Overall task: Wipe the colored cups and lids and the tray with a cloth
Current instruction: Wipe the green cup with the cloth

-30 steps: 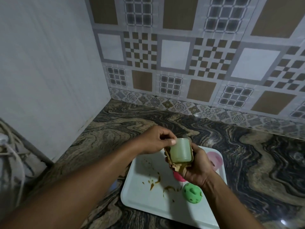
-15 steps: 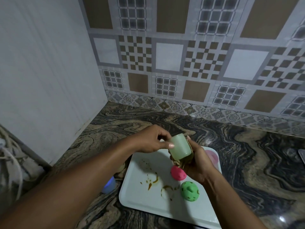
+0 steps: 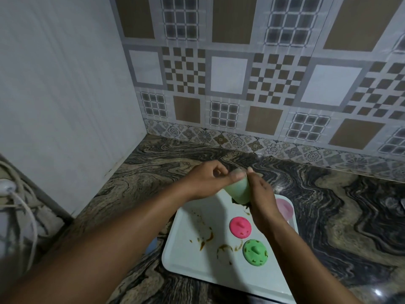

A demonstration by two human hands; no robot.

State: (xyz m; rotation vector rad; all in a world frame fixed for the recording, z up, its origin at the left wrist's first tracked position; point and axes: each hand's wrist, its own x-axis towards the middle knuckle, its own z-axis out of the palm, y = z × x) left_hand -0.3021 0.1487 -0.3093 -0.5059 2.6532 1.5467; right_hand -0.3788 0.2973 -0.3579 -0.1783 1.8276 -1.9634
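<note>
Nearest me: white tray [image 3: 190, 263] on the counter, brown smears [image 3: 206, 239] across its left half, not wiped yet. Green lid [image 3: 255, 255] sits on the near part, speckled with dirt. Pink lid [image 3: 240, 227] is just beyond it, with one orange spot. Something blue [image 3: 152, 249] shows under my left forearm, off the tray's left edge. Probably a cup, but too hidden to say.

Over the tray's far end both hands are together on the pale green cup [image 3: 237, 190], held tilted in the air. Left hand [image 3: 210, 178] pinches the upper end between thumb and fingers. Right hand [image 3: 263, 198] wraps the lower end. A dark scrap of cloth [image 3: 236, 201] shows at the palm; the rest is hidden.

Step in hand, as I read it: wiping this cup's outside. To do it right:
- left hand rotates, right hand keeps the cloth pressed and fixed
- one full turn, then rim, then inside
- refold to a clean face first; the cloth looks soiled
- light squeeze, since the plastic likely flexes
- stay over the tray so drips land there
- set the cup down away from the smears

Pink cup [image 3: 285, 208] stands at the tray's far right corner, partly behind my right wrist. Beyond that: marbled counter [image 3: 153, 172], then the patterned tile wall [image 3: 230, 84].
</note>
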